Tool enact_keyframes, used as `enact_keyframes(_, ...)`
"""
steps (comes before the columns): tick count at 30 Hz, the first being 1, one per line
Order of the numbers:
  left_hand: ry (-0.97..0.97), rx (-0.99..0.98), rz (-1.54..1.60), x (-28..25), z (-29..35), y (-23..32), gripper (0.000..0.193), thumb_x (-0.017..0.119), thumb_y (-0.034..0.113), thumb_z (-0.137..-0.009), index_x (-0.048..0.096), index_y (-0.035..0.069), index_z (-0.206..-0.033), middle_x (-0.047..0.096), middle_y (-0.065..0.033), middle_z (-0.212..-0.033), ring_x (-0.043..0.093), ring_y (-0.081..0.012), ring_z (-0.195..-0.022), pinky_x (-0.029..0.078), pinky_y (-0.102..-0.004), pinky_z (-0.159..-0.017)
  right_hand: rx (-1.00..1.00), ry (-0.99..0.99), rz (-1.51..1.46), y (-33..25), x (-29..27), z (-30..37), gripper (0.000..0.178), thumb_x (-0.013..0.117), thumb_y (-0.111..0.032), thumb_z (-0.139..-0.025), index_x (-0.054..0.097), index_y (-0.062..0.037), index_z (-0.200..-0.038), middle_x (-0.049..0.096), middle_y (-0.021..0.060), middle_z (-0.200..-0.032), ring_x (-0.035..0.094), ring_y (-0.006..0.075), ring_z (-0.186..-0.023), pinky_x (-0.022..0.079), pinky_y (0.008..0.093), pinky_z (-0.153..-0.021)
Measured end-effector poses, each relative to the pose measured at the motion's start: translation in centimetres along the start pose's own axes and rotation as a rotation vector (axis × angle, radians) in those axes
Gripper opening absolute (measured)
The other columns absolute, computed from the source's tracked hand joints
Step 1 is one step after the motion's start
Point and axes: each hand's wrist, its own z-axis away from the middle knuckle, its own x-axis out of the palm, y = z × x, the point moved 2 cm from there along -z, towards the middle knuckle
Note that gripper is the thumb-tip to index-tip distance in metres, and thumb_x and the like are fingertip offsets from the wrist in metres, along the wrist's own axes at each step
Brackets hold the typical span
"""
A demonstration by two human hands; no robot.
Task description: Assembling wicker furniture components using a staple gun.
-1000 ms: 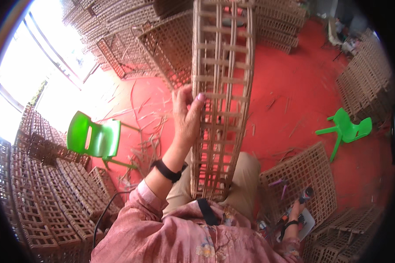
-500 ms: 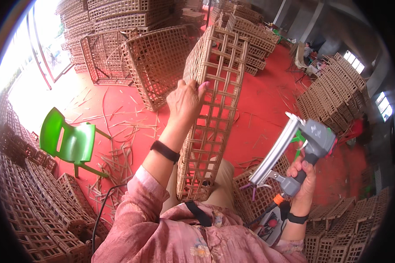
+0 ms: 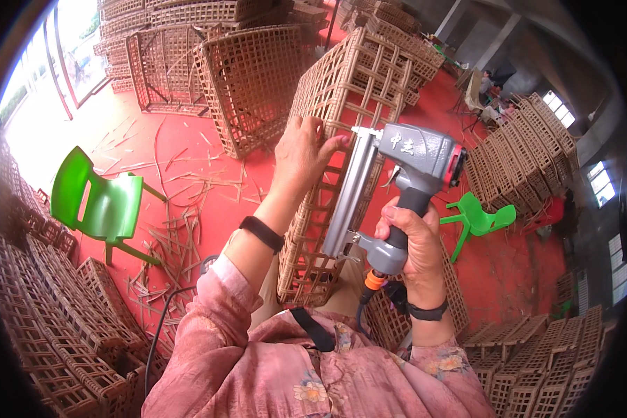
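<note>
A tall woven rattan basket point(image 3: 322, 85) stands on its edge between my legs, with its open-lattice narrow side up. My left hand point(image 3: 299, 159) is closed over the upper edge of that side, thumb on the lattice. In my right hand point(image 3: 419, 244) is a grey pneumatic staple gun point(image 3: 414, 155), gripped by its black handle. The gun's nose is close to the lattice, just right of my left thumb; whether it touches I cannot tell. An orange fitting point(image 3: 374, 281) joins a dark hose to the bottom of the gun.
Green plastic chairs stand left point(image 3: 111, 205) and right point(image 3: 477, 217) on the red floor point(image 3: 494, 279). Cane scraps point(image 3: 188, 244) litter the left floor. Stacked woven baskets point(image 3: 522, 157) rise around me; another basket point(image 3: 251, 87) leans ahead. People point(image 3: 491, 90) sit far right.
My right hand has brought the staple gun left and up to the basket, its nose now near my left hand. The basket's top has tilted slightly right. My left hand keeps its hold.
</note>
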Motion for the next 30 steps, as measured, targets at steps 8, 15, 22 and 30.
enact_keyframes(8,0.171,0.145,0.012,1.3,0.6,-0.9,0.032,0.073,0.031,-0.088,0.065,0.002,-0.102,0.06,-0.0132,-0.085,0.064,-0.0313,-0.072,0.051,-0.0407,-0.064,0.036,-0.004,0.043,1.5,1.0,-1.3,0.021,0.077,-0.01,-0.081,0.058,-0.0038,-0.09,0.06,0.0048,-0.077,0.062,0.0142,-0.062,0.053,0.0291,-0.059)
enact_keyframes(15,0.257,0.147,0.121,0.8,1.5,-0.1,0.024,0.073,0.021,-0.089,0.066,0.002,-0.102,0.059,-0.0139,-0.084,0.065,-0.0314,-0.071,0.051,-0.0397,-0.062,0.042,-0.02,0.056,1.9,1.4,-1.9,0.021,0.076,-0.011,-0.082,0.058,-0.0035,-0.09,0.06,0.0039,-0.077,0.061,0.0135,-0.062,0.051,0.0289,-0.059)
enact_keyframes(22,0.291,0.113,0.167,0.6,1.6,-0.1,0.022,0.074,0.018,-0.088,0.067,0.002,-0.101,0.059,-0.0127,-0.083,0.065,-0.0312,-0.072,0.052,-0.0393,-0.062,0.03,-0.033,0.137,2.0,2.0,-1.7,0.021,0.077,-0.016,-0.081,0.061,-0.0043,-0.088,0.062,0.0045,-0.073,0.061,0.0132,-0.063,0.05,0.0282,-0.061)
enact_keyframes(30,0.262,0.053,0.224,0.6,1.7,-0.2,0.021,0.072,0.017,-0.088,0.069,0.001,-0.102,0.06,-0.0134,-0.086,0.065,-0.0314,-0.073,0.052,-0.0382,-0.064,0.046,-0.034,0.178,1.9,2.1,-1.8,0.023,0.077,-0.016,-0.081,0.061,-0.0036,-0.092,0.062,0.0043,-0.074,0.061,0.0121,-0.063,0.05,0.0277,-0.061)
